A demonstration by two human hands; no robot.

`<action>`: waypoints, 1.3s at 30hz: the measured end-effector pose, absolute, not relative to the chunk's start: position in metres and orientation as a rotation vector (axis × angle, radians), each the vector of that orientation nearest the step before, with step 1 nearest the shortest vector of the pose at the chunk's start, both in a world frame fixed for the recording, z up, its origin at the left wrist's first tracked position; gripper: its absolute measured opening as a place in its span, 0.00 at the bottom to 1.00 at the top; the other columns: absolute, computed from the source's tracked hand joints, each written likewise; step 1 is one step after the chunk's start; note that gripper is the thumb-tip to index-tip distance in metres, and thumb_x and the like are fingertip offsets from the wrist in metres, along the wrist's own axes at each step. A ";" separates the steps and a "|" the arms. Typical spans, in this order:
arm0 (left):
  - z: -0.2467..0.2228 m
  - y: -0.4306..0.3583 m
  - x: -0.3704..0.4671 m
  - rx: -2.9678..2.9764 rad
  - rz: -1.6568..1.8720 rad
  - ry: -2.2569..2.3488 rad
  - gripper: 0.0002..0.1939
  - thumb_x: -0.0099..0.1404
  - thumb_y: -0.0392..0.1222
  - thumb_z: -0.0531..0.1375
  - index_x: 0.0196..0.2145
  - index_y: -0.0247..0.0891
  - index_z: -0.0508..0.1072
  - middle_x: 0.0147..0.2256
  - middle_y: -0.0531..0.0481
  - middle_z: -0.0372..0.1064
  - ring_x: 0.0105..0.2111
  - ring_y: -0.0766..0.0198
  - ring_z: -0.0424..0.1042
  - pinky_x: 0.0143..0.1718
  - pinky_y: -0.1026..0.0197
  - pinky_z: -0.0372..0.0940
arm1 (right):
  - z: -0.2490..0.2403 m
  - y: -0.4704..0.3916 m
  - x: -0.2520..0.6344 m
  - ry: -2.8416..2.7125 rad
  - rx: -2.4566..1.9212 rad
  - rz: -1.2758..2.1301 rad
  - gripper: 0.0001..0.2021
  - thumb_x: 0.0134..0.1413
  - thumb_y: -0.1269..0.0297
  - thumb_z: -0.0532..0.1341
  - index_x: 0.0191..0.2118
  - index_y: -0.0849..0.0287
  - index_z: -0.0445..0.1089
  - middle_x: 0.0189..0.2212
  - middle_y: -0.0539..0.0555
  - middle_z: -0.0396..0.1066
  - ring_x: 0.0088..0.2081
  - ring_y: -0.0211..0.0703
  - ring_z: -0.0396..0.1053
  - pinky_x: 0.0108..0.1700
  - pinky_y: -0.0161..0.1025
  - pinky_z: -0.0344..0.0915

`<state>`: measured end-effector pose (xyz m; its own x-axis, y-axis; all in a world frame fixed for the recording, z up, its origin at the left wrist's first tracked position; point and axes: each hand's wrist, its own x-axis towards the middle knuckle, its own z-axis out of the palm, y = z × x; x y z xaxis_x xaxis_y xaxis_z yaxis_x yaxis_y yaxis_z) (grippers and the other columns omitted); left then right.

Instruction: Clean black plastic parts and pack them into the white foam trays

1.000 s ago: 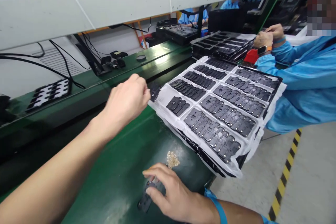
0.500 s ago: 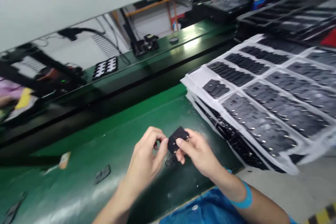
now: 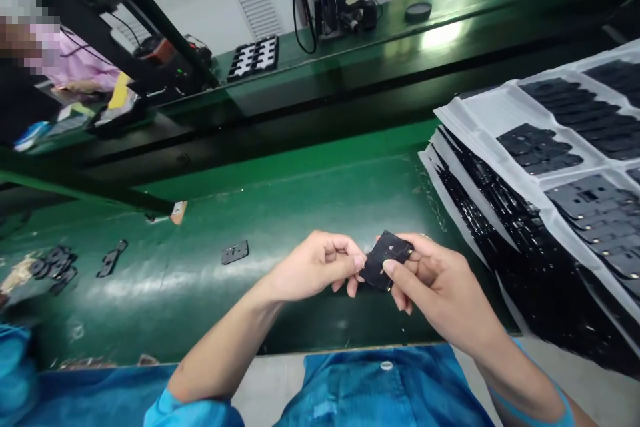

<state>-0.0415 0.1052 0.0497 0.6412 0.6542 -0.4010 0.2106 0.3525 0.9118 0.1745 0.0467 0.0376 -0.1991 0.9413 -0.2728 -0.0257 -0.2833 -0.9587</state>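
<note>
A small, flat, roughly square black plastic part [image 3: 381, 261] with small metal contacts on its edge is held over the green work surface. My right hand [image 3: 440, 280] grips it from the right, thumb on its face and fingers behind. My left hand [image 3: 325, 263] is closed, with thumb and fingertips pinched at the part's left edge. To the left, a similar flat black piece [image 3: 235, 251] lies by itself on the green surface [image 3: 200, 293].
Layered white trays [image 3: 545, 213] of black parts stand at right. Farther left lie a narrow black piece [image 3: 113, 258] and a heap of black parts [image 3: 56, 267]. A raised green ledge [image 3: 310, 90] behind carries a black-and-white tray [image 3: 253, 58]. A person in pink [image 3: 85, 53] is at upper left.
The view has swung left and downward, so the tray stack sits farther right and more of the left surface shows. Both hands stay on the black plastic part.
</note>
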 end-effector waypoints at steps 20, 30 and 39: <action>0.044 0.108 -0.036 1.155 0.165 0.997 0.02 0.58 0.32 0.64 0.29 0.34 0.75 0.19 0.55 0.72 0.18 0.74 0.66 0.22 0.72 0.57 | 0.036 0.048 0.175 -1.232 -1.342 1.625 0.10 0.63 0.64 0.63 0.48 0.61 0.72 0.18 0.45 0.68 0.19 0.34 0.66 0.23 0.32 0.63; 0.048 0.113 -0.034 1.160 0.054 0.928 0.05 0.56 0.33 0.65 0.24 0.35 0.73 0.18 0.56 0.71 0.17 0.74 0.67 0.19 0.73 0.55 | 0.039 0.047 0.175 -1.250 -1.297 1.699 0.03 0.62 0.68 0.62 0.41 0.58 0.72 0.18 0.43 0.67 0.19 0.32 0.65 0.22 0.30 0.62; 0.045 0.117 -0.037 1.170 0.002 0.866 0.06 0.59 0.35 0.64 0.25 0.36 0.73 0.18 0.56 0.71 0.18 0.73 0.68 0.20 0.72 0.58 | 0.039 0.051 0.177 -1.157 -1.260 1.831 0.10 0.61 0.63 0.65 0.46 0.60 0.72 0.17 0.43 0.67 0.18 0.33 0.64 0.21 0.31 0.62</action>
